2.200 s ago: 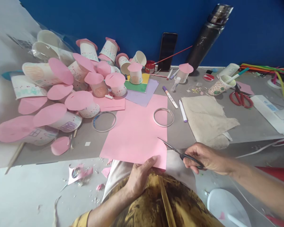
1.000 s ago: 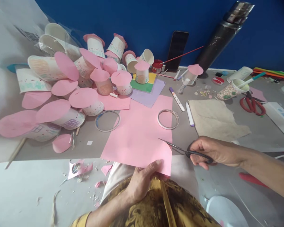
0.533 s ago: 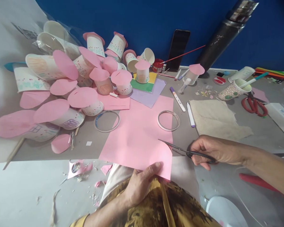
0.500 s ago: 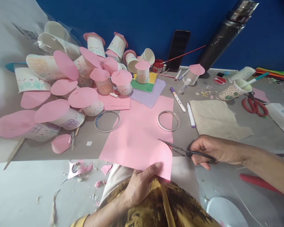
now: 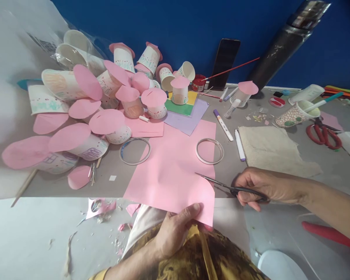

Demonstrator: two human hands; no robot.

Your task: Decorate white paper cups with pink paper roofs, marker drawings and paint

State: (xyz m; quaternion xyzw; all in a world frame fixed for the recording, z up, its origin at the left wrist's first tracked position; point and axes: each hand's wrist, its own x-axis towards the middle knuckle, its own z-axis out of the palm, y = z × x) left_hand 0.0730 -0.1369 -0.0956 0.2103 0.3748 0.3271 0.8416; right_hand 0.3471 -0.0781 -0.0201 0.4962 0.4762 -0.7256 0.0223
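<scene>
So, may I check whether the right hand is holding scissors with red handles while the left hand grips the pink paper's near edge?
Not quite: the head view shows that the scissors in the right hand are black-handled; the red-handled pair lies on the table. The left hand does grip the near edge of the pink paper.

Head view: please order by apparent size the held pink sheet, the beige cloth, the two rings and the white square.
1. Pink sheet
2. Beige cloth
3. Left ring and right ring: look alike, unranked
4. White square
</scene>
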